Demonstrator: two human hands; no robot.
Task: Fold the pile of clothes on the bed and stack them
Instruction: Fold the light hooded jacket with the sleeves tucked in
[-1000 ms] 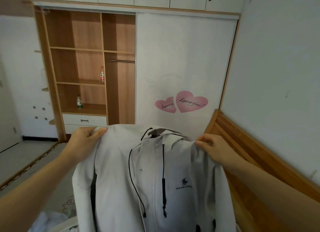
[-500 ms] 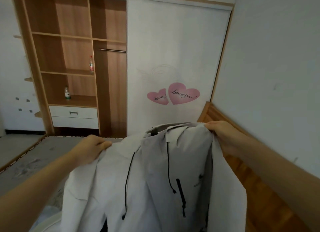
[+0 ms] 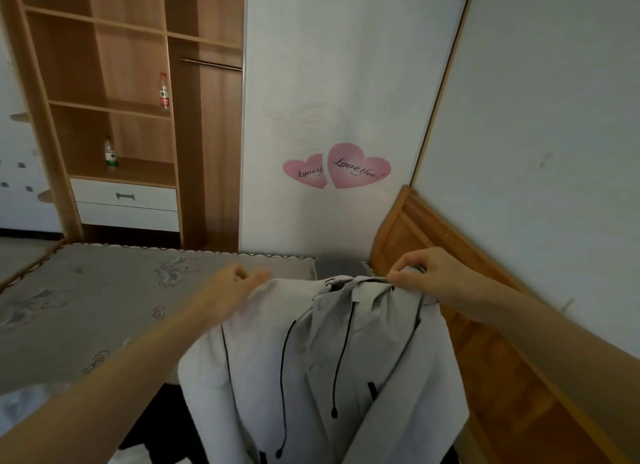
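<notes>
A: Jacket [image 3: 311, 359], light grey, hooded, black drawcords hanging down the front, black zip pulls low down. Held up in the air over the bed [image 3: 104, 307], near its right side.

B: Grip?

A: Right hand [image 3: 426, 273] pinches the fabric at the hood and shoulder edge, fingers curled round it. Left hand [image 3: 235, 287] grips the other shoulder, thumb on top; blurred, so finger detail is unclear.

B: Hang?

A: Uneven. Right shoulder higher, left side sagging, front panels folded over each other.

B: Other clothes?

A: White fabric [image 3: 24, 404] at lower left on the bed, dark garment [image 3: 162, 425] under the jacket. Can't tell what either is.

B: Containers?

A: Open wooden wardrobe [image 3: 121, 82] with shelves. One bottle with a red label [image 3: 164, 91] on a middle shelf, one bottle with a green label [image 3: 110, 152] on the shelf below. Two white drawers [image 3: 126, 204] under that, both closed. Hanging rail in the tall bay.

B: Surface, room?

A: Bed has a grey patterned mattress cover with scalloped trim. Wooden headboard [image 3: 485, 325] along the right, against a white wall [image 3: 554, 117]. White sliding door [image 3: 346, 82] on the wardrobe with two pink heart stickers [image 3: 339, 171].
</notes>
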